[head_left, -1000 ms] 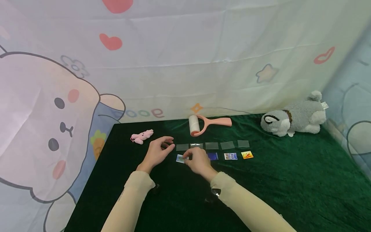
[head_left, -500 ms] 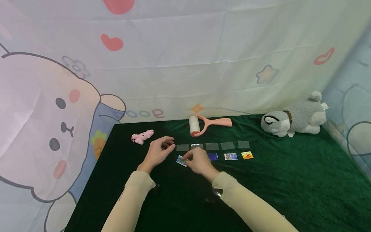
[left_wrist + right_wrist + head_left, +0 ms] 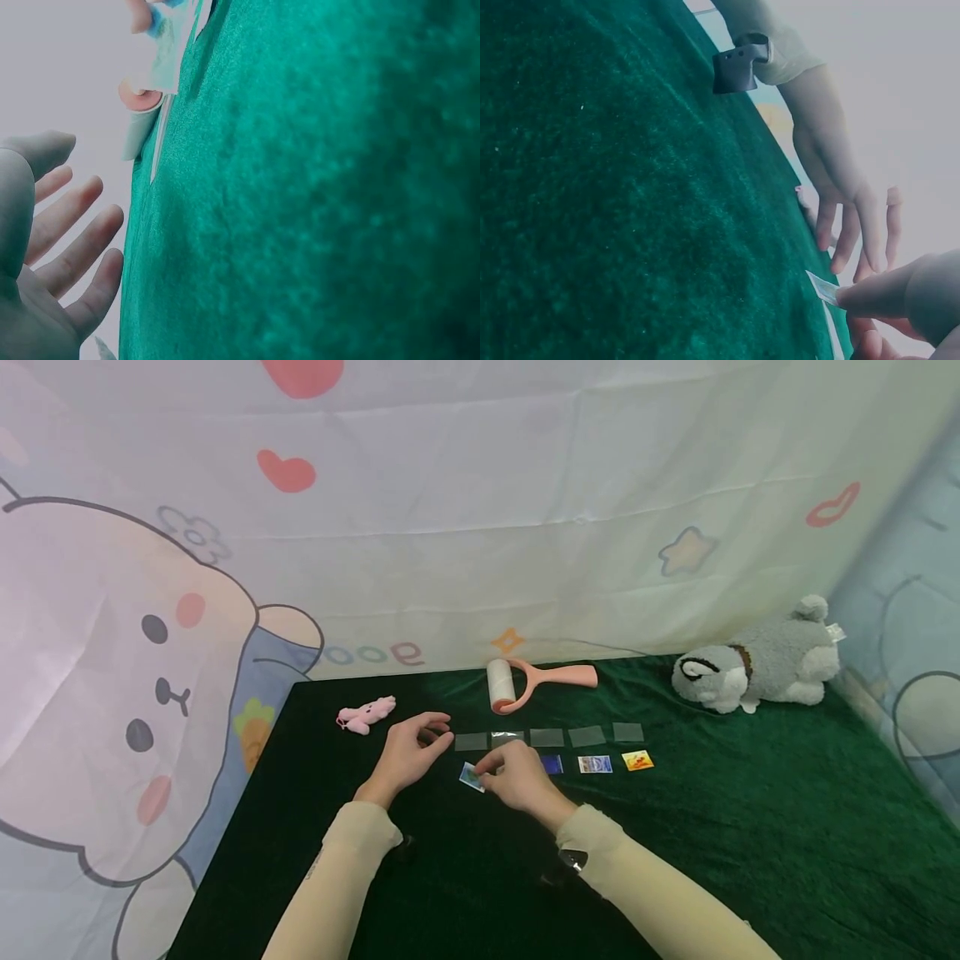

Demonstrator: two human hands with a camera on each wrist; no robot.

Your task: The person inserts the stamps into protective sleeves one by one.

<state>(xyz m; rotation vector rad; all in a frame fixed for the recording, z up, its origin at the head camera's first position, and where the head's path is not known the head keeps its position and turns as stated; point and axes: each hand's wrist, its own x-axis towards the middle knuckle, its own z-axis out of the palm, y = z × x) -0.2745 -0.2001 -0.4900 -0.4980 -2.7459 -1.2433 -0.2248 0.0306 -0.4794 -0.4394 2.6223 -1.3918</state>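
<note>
Card (image 3: 469,776) sits pinched in the right hand (image 3: 517,777) — the left hand (image 3: 408,753), fingers loosely apart, is near the leftmost clear plastic piece (image 3: 471,742).

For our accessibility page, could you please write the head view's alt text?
A person's right hand pinches a picture card over green velvet, left hand nearby. Three more cards lie rightward; beyond are clear sleeves, a lint roller and two plush toys.

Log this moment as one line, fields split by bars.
right-hand grip: pinches small card | left-hand grip: relaxed, empty | other cards: on green cloth | clear rectangles: row beyond cards | lint roller: farther back
</note>
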